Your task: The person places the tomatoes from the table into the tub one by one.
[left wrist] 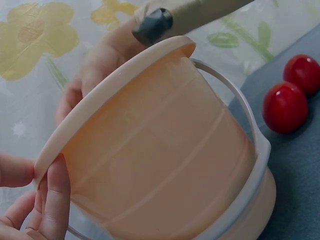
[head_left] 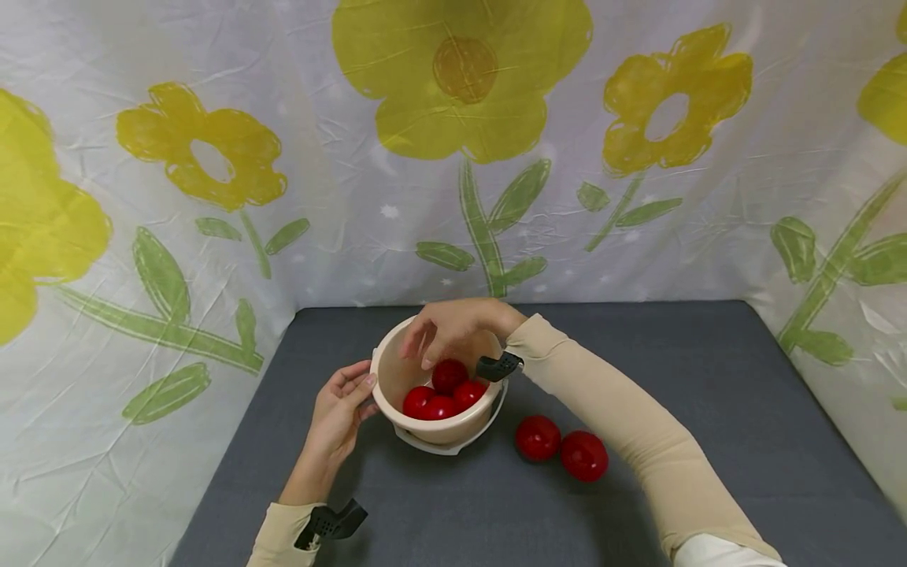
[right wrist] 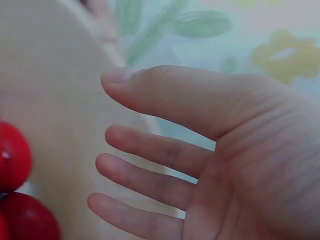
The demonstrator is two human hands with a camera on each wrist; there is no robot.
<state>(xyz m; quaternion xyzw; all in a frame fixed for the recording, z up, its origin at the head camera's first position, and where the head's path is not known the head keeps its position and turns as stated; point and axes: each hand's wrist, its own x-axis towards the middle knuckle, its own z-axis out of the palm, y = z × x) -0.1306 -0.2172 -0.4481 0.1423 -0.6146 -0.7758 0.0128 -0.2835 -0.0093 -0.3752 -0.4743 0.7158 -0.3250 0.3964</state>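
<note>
A cream plastic bucket [head_left: 386, 374] stands on the table, tilted in the head view, with its mouth facing up. My left hand [head_left: 338, 413] grips its rim on the left side, thumb above and fingers beneath, as the left wrist view shows. Several glossy red, apple-like fruits [head_left: 449, 376] lie in the bucket. Over its mouth hovers my right hand [head_left: 453, 327], its fingers spread and pointing down inside. The right wrist view shows nothing between the thumb and fingers [right wrist: 150, 185], with red fruits [right wrist: 12, 157] to their left.
Two more red fruits [head_left: 537, 438] sit side by side on the dark grey table [head_left: 453, 520], right of the bucket and near my right forearm. The bucket's white handle [left wrist: 257, 135] hangs down around its side. A flowered cloth [head_left: 383, 220] forms the backdrop.
</note>
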